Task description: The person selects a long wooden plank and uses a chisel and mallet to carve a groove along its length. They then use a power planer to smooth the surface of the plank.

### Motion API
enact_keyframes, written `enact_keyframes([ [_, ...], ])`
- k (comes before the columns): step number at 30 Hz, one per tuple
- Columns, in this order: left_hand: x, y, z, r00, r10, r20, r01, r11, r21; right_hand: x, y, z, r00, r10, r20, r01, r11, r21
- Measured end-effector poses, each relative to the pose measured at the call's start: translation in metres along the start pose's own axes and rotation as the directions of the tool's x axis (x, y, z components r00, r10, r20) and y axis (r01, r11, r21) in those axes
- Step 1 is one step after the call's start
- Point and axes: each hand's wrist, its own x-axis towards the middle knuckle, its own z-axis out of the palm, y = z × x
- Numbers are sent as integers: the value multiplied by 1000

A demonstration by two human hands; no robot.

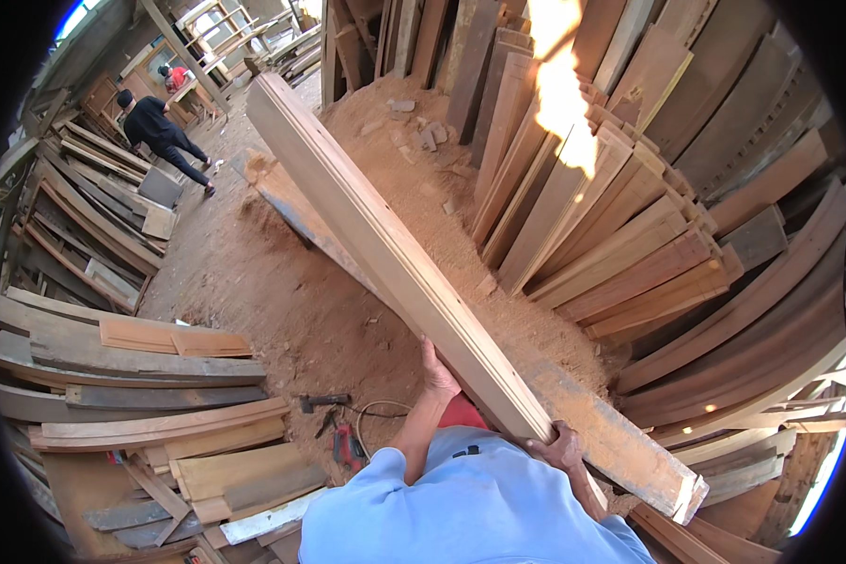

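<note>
A long pale wooden board with grooved profiles along its length runs diagonally from the upper left down toward my body. My left hand grips its lower left edge, thumb upward, partly hidden by the board. My right hand is closed on the near end, at the lower right. Beneath the board lies a long, dusty, worn plank, angled the same way. Below my left hand, on the dusty floor, are a red and black power tool and a hose.
Upright planks crowd the upper right beside sawdust. Stacked boards line the left; long curved-looking boards stand right. A person in dark clothes walks in the upper left; another in red is farther back.
</note>
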Motion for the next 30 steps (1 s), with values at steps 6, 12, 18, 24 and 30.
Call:
enact_keyframes([
  [6, 16, 42, 18, 983, 107, 151, -117, 991, 62, 17, -42, 4, 995, -90, -39, 89, 996, -4],
  [12, 23, 137, 53, 949, 239, 206, -282, 936, 211, 42, -125, 14, 981, -191, -30, 190, 981, -34],
  [18, 34, 225, 47, 924, 331, 191, -371, 898, 236, 73, -221, 31, 959, -282, 36, 282, 959, 8],
  [24, 22, 297, 38, 886, 437, 155, -462, 809, 363, 107, -294, 57, 894, -421, 153, 412, 907, 88],
  [30, 29, 343, 13, 824, 519, 228, -563, 705, 431, 161, -333, 118, 773, -605, 189, 573, 795, 200],
])
